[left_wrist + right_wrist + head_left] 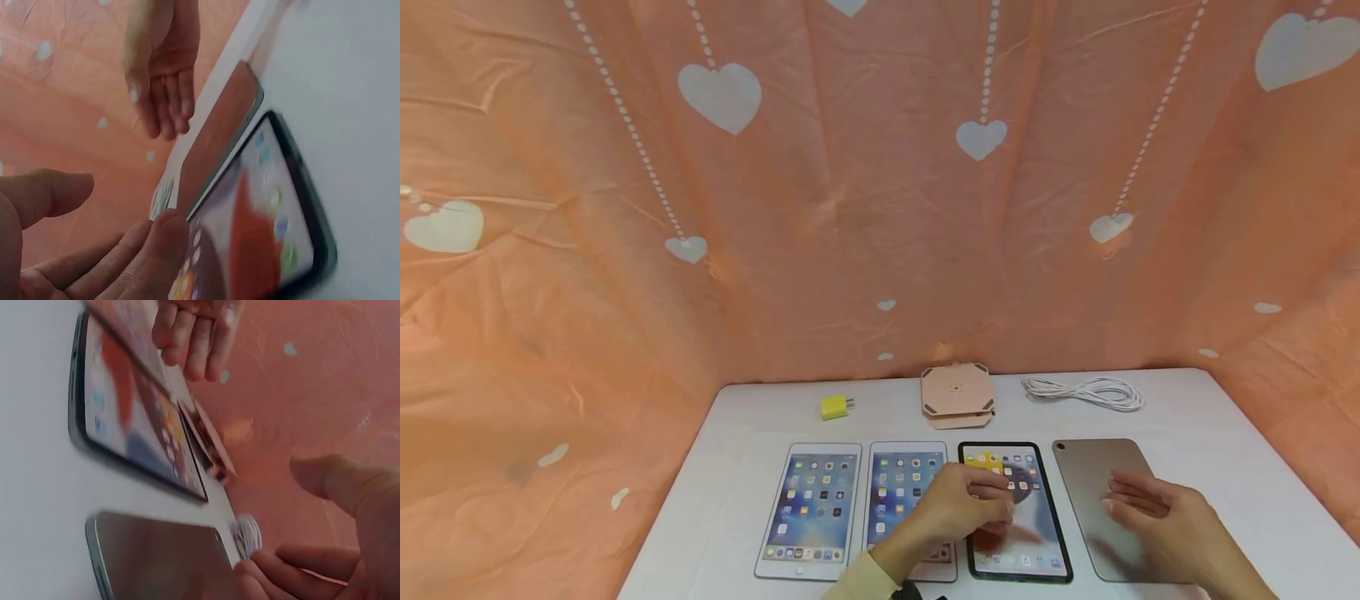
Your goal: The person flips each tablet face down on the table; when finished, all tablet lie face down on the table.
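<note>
Four tablets would be too exact a tally, so several lie in a row: a white tablet (811, 508) with its screen lit at the left, a second white tablet (898, 492) beside it, a black-edged tablet (1030, 533) showing its home screen, and a grey tablet (1097, 483) lying back side up at the right. My left hand (966, 504) hovers over the second white and black-edged tablets, fingers relaxed and holding nothing. Above the grey tablet is my right hand (1172, 521), palm turned inward, its fingers loosely bent around nothing.
Behind the tablets stand a yellow charger plug (834, 407), a folded pink stand (957, 392) and a coiled white cable (1084, 392). The white table (715, 483) ends at an orange curtain (850, 208) printed with hearts.
</note>
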Demonstrator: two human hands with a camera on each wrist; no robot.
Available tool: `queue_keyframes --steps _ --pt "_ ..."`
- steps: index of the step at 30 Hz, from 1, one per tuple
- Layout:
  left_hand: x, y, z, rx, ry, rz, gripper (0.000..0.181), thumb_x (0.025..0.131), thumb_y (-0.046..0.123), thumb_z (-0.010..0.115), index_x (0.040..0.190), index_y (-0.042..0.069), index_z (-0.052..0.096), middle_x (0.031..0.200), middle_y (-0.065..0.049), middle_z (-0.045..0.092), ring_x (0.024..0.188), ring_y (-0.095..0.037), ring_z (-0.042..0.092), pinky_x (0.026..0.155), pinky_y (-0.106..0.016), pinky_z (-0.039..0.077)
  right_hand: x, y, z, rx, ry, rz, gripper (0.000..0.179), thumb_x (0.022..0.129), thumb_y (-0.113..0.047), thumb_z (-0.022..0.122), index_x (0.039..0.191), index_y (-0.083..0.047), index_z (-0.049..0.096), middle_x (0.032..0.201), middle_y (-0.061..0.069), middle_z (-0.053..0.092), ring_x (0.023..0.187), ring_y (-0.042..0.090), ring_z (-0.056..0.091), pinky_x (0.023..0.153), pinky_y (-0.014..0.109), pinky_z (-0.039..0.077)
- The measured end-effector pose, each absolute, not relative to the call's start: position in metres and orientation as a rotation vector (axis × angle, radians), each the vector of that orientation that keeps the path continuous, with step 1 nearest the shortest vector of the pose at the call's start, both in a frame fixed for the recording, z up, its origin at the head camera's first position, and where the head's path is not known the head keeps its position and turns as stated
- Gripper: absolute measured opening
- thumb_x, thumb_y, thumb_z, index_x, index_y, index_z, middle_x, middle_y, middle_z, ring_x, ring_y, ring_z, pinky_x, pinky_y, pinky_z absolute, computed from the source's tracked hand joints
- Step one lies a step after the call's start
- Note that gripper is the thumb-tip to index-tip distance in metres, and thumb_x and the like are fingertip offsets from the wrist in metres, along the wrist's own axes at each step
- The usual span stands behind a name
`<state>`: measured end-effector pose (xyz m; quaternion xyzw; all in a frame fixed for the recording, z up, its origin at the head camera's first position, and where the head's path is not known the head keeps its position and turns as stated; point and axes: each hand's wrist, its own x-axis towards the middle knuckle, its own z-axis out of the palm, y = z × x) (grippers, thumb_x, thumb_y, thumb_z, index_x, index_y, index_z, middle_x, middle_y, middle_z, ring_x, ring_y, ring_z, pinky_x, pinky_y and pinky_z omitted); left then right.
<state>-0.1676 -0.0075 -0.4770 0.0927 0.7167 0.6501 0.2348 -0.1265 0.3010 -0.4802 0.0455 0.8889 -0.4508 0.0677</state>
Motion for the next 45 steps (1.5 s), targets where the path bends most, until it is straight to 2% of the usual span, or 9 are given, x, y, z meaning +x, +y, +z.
queue_keyframes --steps 3,10,20,26,28,30,35,41,45 --pt "-0.170 -0.026 -0.475 0.213 1.926 1.810 0.035 0.094 -0.005 0.077 0.129 -0.007 0.074 0.110 -0.018 0.083 0.092 -0.029 0.083 0.083 -0.042 0.069 -0.126 0.296 -0.480 0.130 2.491 -1.455 0.066 0.106 -0.031 0.074 0.155 0.007 0.054 0.146 0.019 0.071 0.108 -0.009 0.068 0.085 0.018 0.060" --pt "-0.174 -0.049 -0.481 0.082 1.999 1.710 0.034 0.097 0.003 0.080 0.129 -0.006 0.073 0.108 -0.014 0.083 0.093 -0.030 0.083 0.081 -0.041 0.069 -0.137 0.279 -0.490 0.154 2.278 -1.503 0.067 0.108 -0.035 0.072 0.152 0.012 0.054 0.143 0.024 0.070 0.123 0.022 0.071 0.091 0.030 0.064" --pt "-0.173 -0.048 -0.487 0.107 2.178 1.549 0.041 0.095 0.012 0.084 0.129 -0.008 0.072 0.104 -0.010 0.082 0.083 -0.024 0.081 0.083 -0.037 0.068 -0.139 0.258 -0.494 0.136 2.368 -1.334 0.061 0.104 -0.034 0.077 0.143 0.012 0.063 0.138 0.028 0.072 0.120 0.030 0.073 0.102 0.052 0.063" --pt "-0.168 -0.040 -0.484 0.153 2.291 1.476 0.042 0.093 0.015 0.086 0.125 -0.009 0.073 0.106 -0.013 0.081 0.094 -0.023 0.078 0.092 -0.044 0.066 -0.139 0.253 -0.496 0.215 2.314 -1.372 0.063 0.106 -0.034 0.075 0.144 0.014 0.060 0.147 0.033 0.064 0.151 0.060 0.036 0.117 0.076 0.040" --pt "-0.166 -0.036 -0.484 0.159 2.342 1.448 0.043 0.091 0.016 0.087 0.124 -0.008 0.074 0.107 -0.014 0.081 0.099 -0.023 0.077 0.093 -0.046 0.065 -0.139 0.253 -0.496 0.210 2.318 -1.388 0.061 0.108 -0.033 0.071 0.144 0.015 0.060 0.148 0.035 0.062 0.150 0.056 0.039 0.118 0.072 0.043" --pt "-0.165 -0.033 -0.484 0.162 2.390 1.420 0.044 0.090 0.018 0.088 0.123 -0.008 0.075 0.107 -0.015 0.081 0.102 -0.024 0.076 0.094 -0.048 0.065 -0.139 0.253 -0.498 0.180 2.328 -1.426 0.058 0.109 -0.028 0.066 0.144 0.018 0.059 0.145 0.034 0.064 0.141 0.039 0.058 0.116 0.054 0.054" --pt "-0.161 -0.027 -0.485 0.167 2.427 1.421 0.045 0.088 0.017 0.089 0.122 -0.009 0.075 0.111 -0.021 0.080 0.107 -0.029 0.076 0.098 -0.052 0.063 -0.140 0.251 -0.503 0.229 2.187 -1.739 0.050 0.108 -0.001 0.052 0.146 0.030 0.043 0.140 0.036 0.066 0.109 0.010 0.070 0.090 0.022 0.063" --pt "-0.155 -0.020 -0.485 0.176 2.309 1.505 0.042 0.089 0.013 0.087 0.122 -0.011 0.075 0.106 -0.018 0.082 0.097 -0.023 0.078 0.087 -0.040 0.067 -0.141 0.258 -0.505 0.267 1.848 -2.017 0.054 0.109 0.004 0.036 0.159 0.025 0.028 0.138 0.011 0.067 0.113 0.009 0.065 0.093 0.027 0.060" --pt "-0.151 -0.012 -0.483 0.173 2.199 1.552 0.040 0.092 0.012 0.085 0.122 -0.011 0.075 0.101 -0.012 0.083 0.084 -0.016 0.077 0.078 -0.028 0.063 -0.137 0.265 -0.510 0.101 1.560 -2.154 0.050 0.112 0.002 0.035 0.161 0.015 0.039 0.134 -0.002 0.069 0.118 0.009 0.068 0.102 0.033 0.060"
